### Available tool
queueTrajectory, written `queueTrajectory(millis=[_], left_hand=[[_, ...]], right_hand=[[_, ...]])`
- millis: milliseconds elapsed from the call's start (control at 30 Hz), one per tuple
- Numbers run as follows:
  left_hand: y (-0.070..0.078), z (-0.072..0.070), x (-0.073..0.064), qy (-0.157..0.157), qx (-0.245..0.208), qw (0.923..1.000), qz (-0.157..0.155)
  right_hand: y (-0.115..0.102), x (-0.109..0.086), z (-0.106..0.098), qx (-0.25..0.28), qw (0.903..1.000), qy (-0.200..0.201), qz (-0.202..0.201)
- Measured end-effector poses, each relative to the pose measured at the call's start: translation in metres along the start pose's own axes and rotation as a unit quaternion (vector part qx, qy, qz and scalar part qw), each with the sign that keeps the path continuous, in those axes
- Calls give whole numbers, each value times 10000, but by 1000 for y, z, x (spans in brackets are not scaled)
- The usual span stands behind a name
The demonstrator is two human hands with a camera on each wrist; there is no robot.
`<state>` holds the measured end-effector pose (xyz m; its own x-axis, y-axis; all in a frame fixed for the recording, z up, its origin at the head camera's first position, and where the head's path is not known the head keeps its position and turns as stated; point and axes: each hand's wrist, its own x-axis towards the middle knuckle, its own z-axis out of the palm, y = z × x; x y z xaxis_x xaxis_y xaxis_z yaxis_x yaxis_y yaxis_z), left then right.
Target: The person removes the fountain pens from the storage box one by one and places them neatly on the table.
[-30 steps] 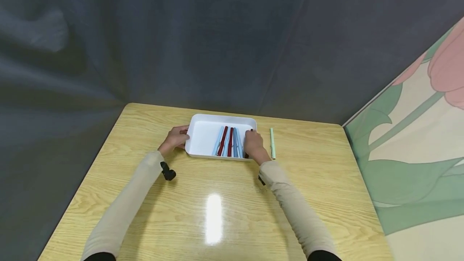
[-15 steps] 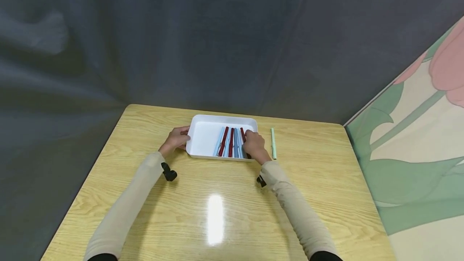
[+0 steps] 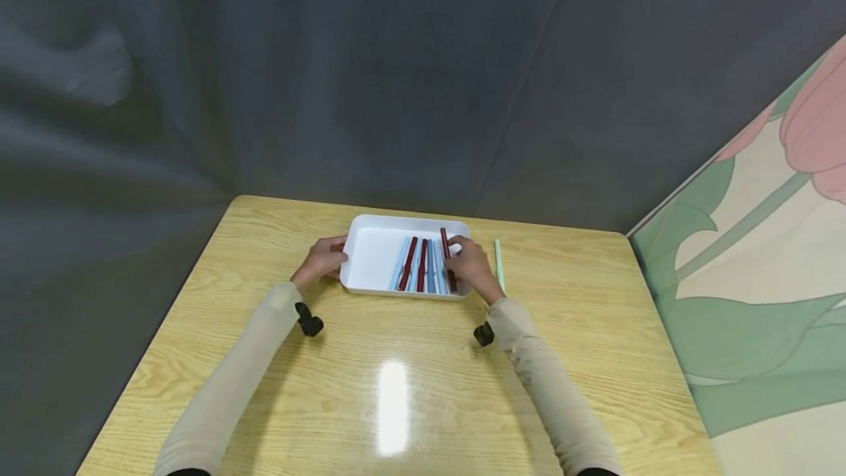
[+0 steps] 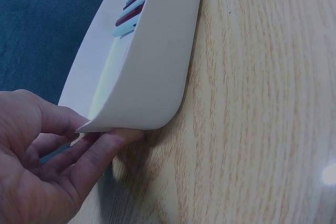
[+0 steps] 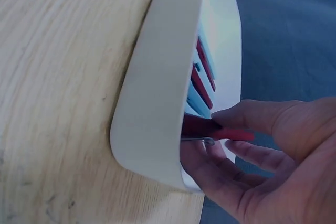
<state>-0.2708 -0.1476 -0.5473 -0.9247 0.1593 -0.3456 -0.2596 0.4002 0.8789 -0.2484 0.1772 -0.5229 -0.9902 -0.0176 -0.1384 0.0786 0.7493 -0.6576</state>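
A white tray lies on the table. My left hand grips its left end, with the thumb over the rim and fingers beneath, as the left wrist view shows. Inside the tray's right half lie several slim light blue and dark red sticks, side by side, among them a dark red stick and a blue stick. At the right end, my right hand pinches another dark red stick between thumb and fingers. A metal wire piece shows along it; its lower end is hidden behind the tray wall.
A pale green stick lies on the wooden table, just right of the tray. A dark curtain hangs behind the table's far edge. At the right is a flower-patterned cloth.
My right hand has moved slightly right, and more of the dark red stick shows above the fingers. My left hand stays on the tray's end.
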Motion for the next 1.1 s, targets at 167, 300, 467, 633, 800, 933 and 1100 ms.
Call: queueTrajectory(millis=[167,300,467,633,800,933,1100], left_hand=[[0,-1,1,17,-6,10000,19],[0,-2,2,43,22,10000,32],[-2,-2,4,27,-8,10000,-1],[-4,-1,2,8,1,10000,-6],[-3,-1,2,60,9,10000,60],[-3,0,2,85,1,10000,45],[-6,0,3,125,-5,9999,-77]], right_hand=[[3,1,-8,810,9962,-159,288],[6,2,-15,1225,9920,-77,300],[14,0,-21,1426,9895,81,208],[23,-2,-27,1639,9859,156,291],[31,-2,-35,1704,9843,250,373],[40,-2,-42,1724,9835,316,454],[55,-3,-45,1751,9813,349,721]])
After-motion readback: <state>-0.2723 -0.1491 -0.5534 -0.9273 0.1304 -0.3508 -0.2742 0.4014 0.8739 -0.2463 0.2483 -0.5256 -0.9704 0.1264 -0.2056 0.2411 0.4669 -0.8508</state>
